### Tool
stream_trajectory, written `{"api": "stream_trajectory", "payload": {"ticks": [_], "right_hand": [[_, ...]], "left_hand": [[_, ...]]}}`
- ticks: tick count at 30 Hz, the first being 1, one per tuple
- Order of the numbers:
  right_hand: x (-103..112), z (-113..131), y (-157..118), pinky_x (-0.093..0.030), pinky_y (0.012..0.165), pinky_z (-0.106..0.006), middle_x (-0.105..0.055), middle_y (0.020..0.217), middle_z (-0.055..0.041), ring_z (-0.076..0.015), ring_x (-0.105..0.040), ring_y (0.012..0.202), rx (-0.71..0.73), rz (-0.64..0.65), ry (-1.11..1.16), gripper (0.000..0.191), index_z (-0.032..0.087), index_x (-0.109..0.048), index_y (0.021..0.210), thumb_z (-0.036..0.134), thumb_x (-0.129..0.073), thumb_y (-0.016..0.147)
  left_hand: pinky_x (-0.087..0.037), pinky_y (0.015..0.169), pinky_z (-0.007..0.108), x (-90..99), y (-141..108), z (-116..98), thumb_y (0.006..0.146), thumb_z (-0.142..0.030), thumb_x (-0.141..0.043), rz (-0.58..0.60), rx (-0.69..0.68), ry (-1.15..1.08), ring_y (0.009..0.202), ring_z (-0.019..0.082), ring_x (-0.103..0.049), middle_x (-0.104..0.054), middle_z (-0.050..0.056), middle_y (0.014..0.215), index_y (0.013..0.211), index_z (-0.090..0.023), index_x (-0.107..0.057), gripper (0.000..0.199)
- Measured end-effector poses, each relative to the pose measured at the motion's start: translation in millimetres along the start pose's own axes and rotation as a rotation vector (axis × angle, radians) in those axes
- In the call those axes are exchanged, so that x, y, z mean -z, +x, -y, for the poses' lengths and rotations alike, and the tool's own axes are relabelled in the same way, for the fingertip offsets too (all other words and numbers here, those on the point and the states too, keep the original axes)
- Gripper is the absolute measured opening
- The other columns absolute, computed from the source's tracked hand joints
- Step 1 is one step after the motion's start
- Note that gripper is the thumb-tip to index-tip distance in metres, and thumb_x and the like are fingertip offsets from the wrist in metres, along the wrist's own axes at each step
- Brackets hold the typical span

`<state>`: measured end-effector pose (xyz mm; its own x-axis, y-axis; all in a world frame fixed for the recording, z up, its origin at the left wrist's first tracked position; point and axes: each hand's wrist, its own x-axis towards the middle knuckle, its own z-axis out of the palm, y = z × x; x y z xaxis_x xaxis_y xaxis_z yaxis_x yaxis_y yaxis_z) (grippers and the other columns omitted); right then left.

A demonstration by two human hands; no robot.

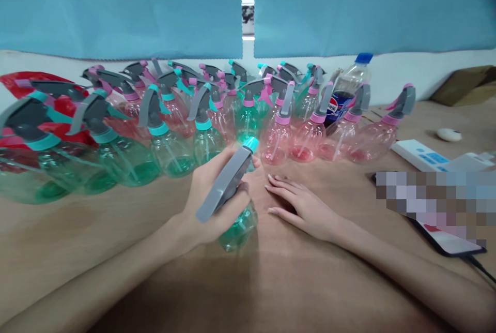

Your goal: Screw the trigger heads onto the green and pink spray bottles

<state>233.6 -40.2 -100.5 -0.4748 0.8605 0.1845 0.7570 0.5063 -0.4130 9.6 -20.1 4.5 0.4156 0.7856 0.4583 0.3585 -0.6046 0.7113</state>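
My left hand (pixel 217 198) is wrapped round the neck of a green spray bottle (pixel 240 227) with a grey trigger head and a turquoise nozzle. The bottle is near the middle of the table, its nozzle facing away from me. My right hand (pixel 302 203) lies on the tabletop just to the right, fingers stretched out and holding nothing. Beyond my hands stand several other spray bottles: green ones with turquoise collars (pixel 176 154) on the left, and pink ones with pink collars (pixel 276 141) towards the right.
A cola bottle (pixel 344 95) with a blue cap stands behind the pink bottles. On the right lie a phone (pixel 445 235) with a cable, a white box (pixel 420 154) and a white mouse-like object (pixel 448 135). Red plastic (pixel 39 82) shows at far left. Blue curtains (pixel 116 7) hang behind.
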Motion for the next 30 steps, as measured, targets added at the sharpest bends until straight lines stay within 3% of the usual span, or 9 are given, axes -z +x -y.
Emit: {"api": "stream_trajectory", "payload": {"ticks": [14,19,26,30], "right_hand": [[0.4,0.6,-0.3,-0.033,0.112,-0.054,-0.043,0.149,-0.0094,-0.0290,-0.039,0.138,0.011,-0.043,0.053,0.053,0.024,-0.049,0.140,0.050,-0.049,0.093],[0.5,0.3,-0.2,-0.032,0.114,-0.051,-0.043,0.149,-0.0109,-0.0279,-0.038,0.138,0.005,-0.022,0.039,0.055,0.021,-0.049,0.139,0.051,-0.048,0.094],[-0.2,-0.4,-0.1,-0.032,0.114,-0.051,-0.043,0.149,-0.0103,-0.0272,-0.037,0.139,0.002,-0.014,0.024,0.055,0.020,-0.049,0.139,0.051,-0.047,0.094],[-0.3,0.0,-0.4,-0.033,0.112,-0.053,-0.043,0.149,-0.0095,-0.0282,-0.039,0.138,0.014,-0.035,0.047,0.053,0.023,-0.049,0.139,0.050,-0.049,0.093]], "left_hand": [[-0.040,0.060,0.029,3.7,2.8,-5.4,0.073,-0.012,-0.048,0.042,-0.042,0.041,0.062,0.013,-0.049,-0.054,0.000,0.073,0.082,-0.018,-0.055,0.012],[-0.041,0.058,0.028,5.7,2.3,-6.0,0.069,-0.010,-0.048,0.071,-0.038,0.026,0.062,0.013,-0.051,-0.058,0.000,0.074,0.077,-0.018,-0.052,0.012],[-0.042,0.061,0.029,5.1,3.0,-7.1,0.069,-0.010,-0.048,0.066,-0.035,0.017,0.064,0.014,-0.053,-0.057,0.001,0.074,0.076,-0.019,-0.051,0.012],[-0.039,0.054,0.029,2.4,2.7,-5.7,0.068,-0.013,-0.050,0.029,-0.003,-0.009,0.052,0.012,-0.043,-0.049,-0.003,0.066,0.085,-0.020,-0.056,0.019]]}}
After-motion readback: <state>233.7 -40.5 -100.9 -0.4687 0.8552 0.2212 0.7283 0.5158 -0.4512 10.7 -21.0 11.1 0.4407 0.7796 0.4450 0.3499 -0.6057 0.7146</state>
